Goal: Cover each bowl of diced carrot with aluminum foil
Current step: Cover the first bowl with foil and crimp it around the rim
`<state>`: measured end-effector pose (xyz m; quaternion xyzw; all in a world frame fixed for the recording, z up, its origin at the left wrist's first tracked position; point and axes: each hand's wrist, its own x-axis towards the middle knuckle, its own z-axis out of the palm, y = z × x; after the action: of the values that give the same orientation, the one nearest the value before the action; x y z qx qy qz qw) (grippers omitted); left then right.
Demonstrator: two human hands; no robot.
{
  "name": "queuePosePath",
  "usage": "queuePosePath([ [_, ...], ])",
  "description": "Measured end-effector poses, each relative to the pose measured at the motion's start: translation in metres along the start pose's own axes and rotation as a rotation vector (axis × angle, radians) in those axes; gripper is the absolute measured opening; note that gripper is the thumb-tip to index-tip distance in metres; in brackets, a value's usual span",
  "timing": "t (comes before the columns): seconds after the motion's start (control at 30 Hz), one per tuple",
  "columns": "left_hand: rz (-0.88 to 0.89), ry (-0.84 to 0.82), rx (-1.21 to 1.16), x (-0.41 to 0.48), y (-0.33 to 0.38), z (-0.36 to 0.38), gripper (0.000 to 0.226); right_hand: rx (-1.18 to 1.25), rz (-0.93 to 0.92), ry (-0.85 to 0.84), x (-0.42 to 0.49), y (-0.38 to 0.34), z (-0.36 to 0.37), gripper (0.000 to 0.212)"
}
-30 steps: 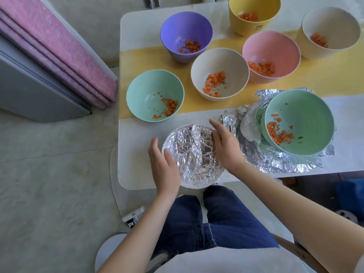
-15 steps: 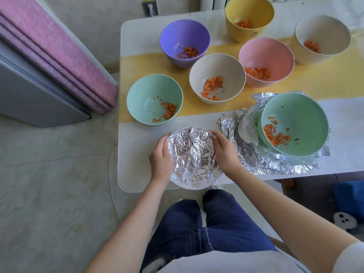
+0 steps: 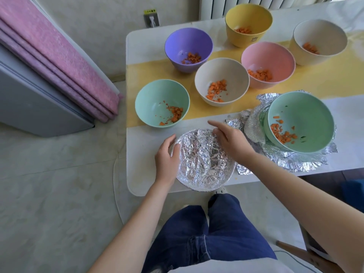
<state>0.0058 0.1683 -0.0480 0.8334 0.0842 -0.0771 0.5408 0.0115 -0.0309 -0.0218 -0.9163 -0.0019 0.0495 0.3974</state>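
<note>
A foil-covered bowl [image 3: 204,160] sits at the table's near edge. My left hand [image 3: 167,154] cups its left rim with fingers curved against the foil. My right hand [image 3: 228,138] lies over its upper right rim, index finger stretched out to the left. To the right, a green bowl [image 3: 307,115] of diced carrot stands on a crumpled foil sheet [image 3: 295,160]. Uncovered bowls with carrot stand behind: green [image 3: 155,101], cream [image 3: 220,75], purple [image 3: 187,46], pink [image 3: 269,58], yellow [image 3: 248,18], cream [image 3: 323,36].
The white table [image 3: 141,152] has a yellow runner [image 3: 325,77] across its middle. A folded pink mat [image 3: 59,56] leans at the left on the floor. A wall socket [image 3: 151,19] sits behind the table. My knees in jeans are below the table edge.
My right hand has shifted up along the covered bowl's rim and its index finger has stretched out. My left hand stays at the left rim. The view has tilted back a little.
</note>
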Motion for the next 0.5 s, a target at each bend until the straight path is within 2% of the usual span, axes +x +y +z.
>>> queuePosePath([
  [0.17, 0.069, -0.031, 0.083, 0.004, -0.001, 0.000, 0.030, -0.116, -0.079, -0.160, 0.028, -0.012, 0.013, 0.032],
  [0.37, 0.092, 0.049, 0.147, 0.003, -0.005, 0.006, 0.028, -0.274, -0.085, -0.202, 0.040, -0.020, 0.021, 0.025],
  [0.5, 0.101, 0.060, 0.171, 0.003, -0.005, 0.006, 0.028, -0.505, -0.143, -0.254, 0.041, -0.022, 0.022, 0.021],
])
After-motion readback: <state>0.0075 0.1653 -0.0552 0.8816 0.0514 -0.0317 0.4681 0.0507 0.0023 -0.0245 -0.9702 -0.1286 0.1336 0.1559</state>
